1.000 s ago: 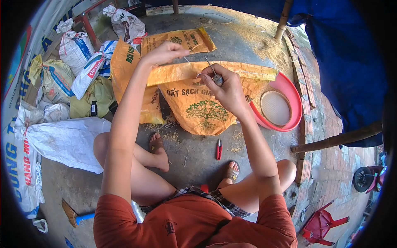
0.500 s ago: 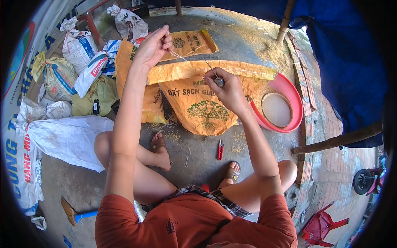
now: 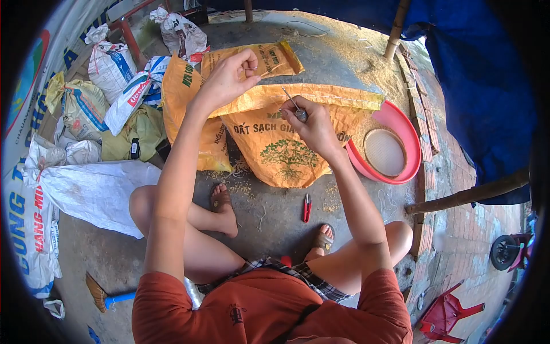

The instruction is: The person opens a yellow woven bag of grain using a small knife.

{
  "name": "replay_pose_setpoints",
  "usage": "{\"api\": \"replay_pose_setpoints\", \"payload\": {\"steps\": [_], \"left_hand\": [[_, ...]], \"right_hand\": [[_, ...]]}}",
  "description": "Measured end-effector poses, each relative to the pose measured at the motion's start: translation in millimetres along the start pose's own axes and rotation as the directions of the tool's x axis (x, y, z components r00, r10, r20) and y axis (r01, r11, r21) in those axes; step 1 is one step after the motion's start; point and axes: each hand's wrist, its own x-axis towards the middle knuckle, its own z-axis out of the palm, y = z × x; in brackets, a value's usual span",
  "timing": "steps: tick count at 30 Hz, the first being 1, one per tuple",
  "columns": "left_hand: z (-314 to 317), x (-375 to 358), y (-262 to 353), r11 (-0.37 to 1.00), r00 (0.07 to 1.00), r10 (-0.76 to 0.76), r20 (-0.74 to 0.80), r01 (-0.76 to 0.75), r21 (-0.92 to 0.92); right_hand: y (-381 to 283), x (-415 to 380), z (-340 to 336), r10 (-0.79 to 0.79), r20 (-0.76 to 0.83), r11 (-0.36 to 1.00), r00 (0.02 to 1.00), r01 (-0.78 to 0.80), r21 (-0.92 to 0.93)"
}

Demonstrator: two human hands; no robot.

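Observation:
My right hand (image 3: 314, 125) is wrapped round an awl (image 3: 301, 115) with a thin metal shaft pointing up and left over the folded top of an orange sack (image 3: 289, 155). That sack has a tree print and a line of white stitches along the right part of its top edge. Above the left part of the same edge, my left hand (image 3: 232, 80) is raised with curled fingers. A short bit of white thread (image 3: 250, 69) shows at those fingers. Red-handled thread snips (image 3: 307, 207) lie on the ground below the sack.
A pink basin (image 3: 412, 152) with a round sieve (image 3: 384, 152) and grain stands to the right. More orange sacks (image 3: 275, 57) lie behind and left. Several tied sacks (image 3: 112, 66) crowd the left side. A bamboo pole (image 3: 470, 192) juts in at right. A blue-handled brush-like tool (image 3: 117, 298) lies lower left.
My left hand has moved right and slightly down, turning over at the wrist. The thread stretched from it to the sack no longer shows clearly. My right hand has shifted slightly with the awl.

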Motion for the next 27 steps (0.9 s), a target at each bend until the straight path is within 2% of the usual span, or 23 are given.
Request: {"api": "replay_pose_setpoints", "payload": {"steps": [2, 4, 6, 9, 11, 12, 13, 14, 15, 16, 18, 21, 23, 24, 26, 27], "left_hand": [[8, 1, -11, 0.986, 0.993, 0.117, -0.021, -0.114, 0.119], [13, 1, -19, 0.97, 0.987, 0.163, -0.012, -0.158, 0.185], [16, 1, -25, 0.947, 0.978, 0.208, 0.001, -0.201, 0.249], [16, 0, -22, 0.956, 0.988, 0.149, 0.047, -0.156, 0.249], [16, 2, -25, 0.996, 0.997, 0.054, 0.06, -0.058, 0.067], [16, 2, -26, 0.996, 0.997, 0.054, 0.061, -0.058, 0.067], [14, 2, -26, 0.999, 0.998, -0.009, 0.07, 0.007, 0.04], [12, 1, -26, 0.997, 0.994, -0.072, 0.079, 0.072, 0.013], [11, 1, -28, 0.997, 0.994, -0.073, 0.078, 0.073, 0.012], [10, 1, -29, 0.996, 0.993, -0.084, 0.078, 0.084, 0.007], [11, 1, -31, 0.996, 0.993, -0.095, 0.077, 0.095, 0.002], [12, 0, -23, 0.997, 0.999, -0.025, 0.028, 0.027, -0.07], [2, -2, 1, 0.987, 0.997, 0.004, 0.079, 0.009, -0.159], [0, -3, 10, 0.987, 0.997, 0.004, 0.08, 0.009, -0.158], [-3, -5, 23, 0.987, 0.976, 0.027, 0.217, 0.009, -0.16], [-1, -7, 26, 0.987, 0.976, 0.027, 0.216, 0.008, -0.159]], "right_hand": [[0, -1, 1, 0.009, 0.009, 1.0, 1.0, -0.009, -0.004], [1, -1, 4, 0.016, 0.019, 1.0, 1.0, -0.016, -0.009], [5, -1, 7, -0.078, -0.066, 0.996, 0.995, 0.074, -0.052], [6, -1, 8, -0.093, -0.083, 0.99, 0.992, 0.084, -0.111], [7, -1, 9, -0.099, -0.087, 0.99, 0.991, 0.089, -0.106], [7, -1, 10, -0.105, -0.09, 0.99, 0.99, 0.095, -0.102], [5, -2, 10, -0.105, -0.09, 0.99, 0.99, 0.095, -0.101], [1, -1, 9, -0.03, -0.087, 0.999, 0.996, 0.032, 0.022], [-1, -1, 8, 0.045, -0.075, 0.989, 0.996, -0.033, 0.144], [-1, 0, 8, 0.044, -0.074, 0.989, 0.996, -0.033, 0.144], [-1, 2, 6, 0.136, 0.003, 0.924, 0.991, -0.128, 0.36], [-3, 2, 4, 0.185, 0.021, 0.893, 0.982, -0.177, 0.413], [-5, 3, 5, 0.179, 0.0, 0.894, 0.984, -0.163, 0.417], [-6, 3, 4, 0.172, -0.021, 0.895, 0.985, -0.148, 0.421], [-10, 4, 3, 0.181, -0.014, 0.891, 0.983, -0.158, 0.425], [-11, 4, 2, 0.19, -0.006, 0.888, 0.982, -0.17, 0.426]]}}
